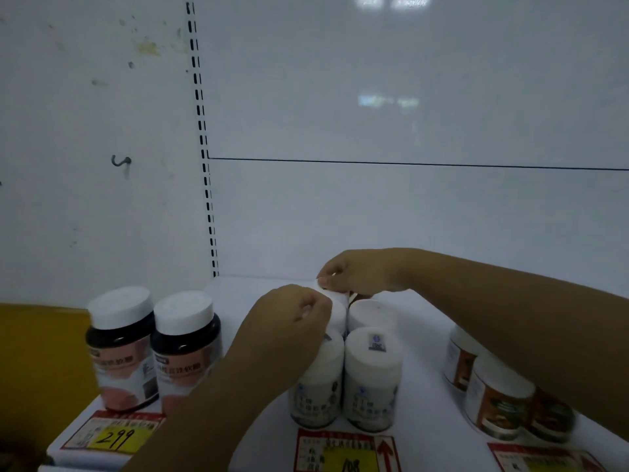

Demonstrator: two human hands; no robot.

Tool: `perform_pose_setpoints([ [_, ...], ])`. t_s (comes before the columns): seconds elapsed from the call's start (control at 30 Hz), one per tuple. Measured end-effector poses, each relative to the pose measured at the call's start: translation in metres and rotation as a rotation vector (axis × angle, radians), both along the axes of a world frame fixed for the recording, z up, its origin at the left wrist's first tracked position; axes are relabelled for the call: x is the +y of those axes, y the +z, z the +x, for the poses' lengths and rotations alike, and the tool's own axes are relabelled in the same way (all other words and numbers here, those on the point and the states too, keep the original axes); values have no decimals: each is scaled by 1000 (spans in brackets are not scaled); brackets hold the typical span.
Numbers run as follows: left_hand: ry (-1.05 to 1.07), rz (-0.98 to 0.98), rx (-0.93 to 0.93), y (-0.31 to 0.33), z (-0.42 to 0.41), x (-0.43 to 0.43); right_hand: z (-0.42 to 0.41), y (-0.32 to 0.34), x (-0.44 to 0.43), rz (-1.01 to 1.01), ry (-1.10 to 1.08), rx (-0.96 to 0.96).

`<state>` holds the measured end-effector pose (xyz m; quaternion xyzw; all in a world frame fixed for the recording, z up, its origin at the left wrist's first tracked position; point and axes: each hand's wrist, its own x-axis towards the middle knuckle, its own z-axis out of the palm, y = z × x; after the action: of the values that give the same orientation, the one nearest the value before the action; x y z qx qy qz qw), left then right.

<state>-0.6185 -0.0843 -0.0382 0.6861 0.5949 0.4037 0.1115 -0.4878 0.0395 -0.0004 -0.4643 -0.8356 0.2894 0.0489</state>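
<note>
Several white bottles stand in a tight cluster on the white shelf (238,291). Of the cluster, I see a front left bottle (320,379), a front right one (372,373) and a back right one (372,315). My left hand (292,321) reaches in from below, and its fingers curl round the near side of the back left white bottle (338,310). My right hand (357,272) comes from the right and pinches that bottle's far top edge. Most of the held bottle is hidden by my hands.
Two dark bottles (122,345) (185,349) with white caps and pink labels stand at the left. Brown-labelled jars (500,400) lie under my right forearm. Price tags (112,437) (347,461) line the shelf's front edge. A slotted upright (204,148) runs up the back panel.
</note>
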Motion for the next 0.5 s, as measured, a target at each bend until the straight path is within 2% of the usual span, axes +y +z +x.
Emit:
perform_pose_setpoints([
  [0.07,-23,24,36,4,1,-4,-1,2,-8,64,-16,-29],
  [0.13,-17,64,85,10,1,-6,0,4,-13,241,-29,-136],
  [0.27,46,18,494,27,4,-6,18,3,-24,448,-150,-286],
  [0.33,48,17,629,41,11,-5,34,6,-32,512,-193,-326],
  [0.4,2,10,682,55,22,0,51,12,-46,570,-223,-352],
  [0.5,-161,-118,737,67,46,11,83,18,-75,623,-242,-408],
])
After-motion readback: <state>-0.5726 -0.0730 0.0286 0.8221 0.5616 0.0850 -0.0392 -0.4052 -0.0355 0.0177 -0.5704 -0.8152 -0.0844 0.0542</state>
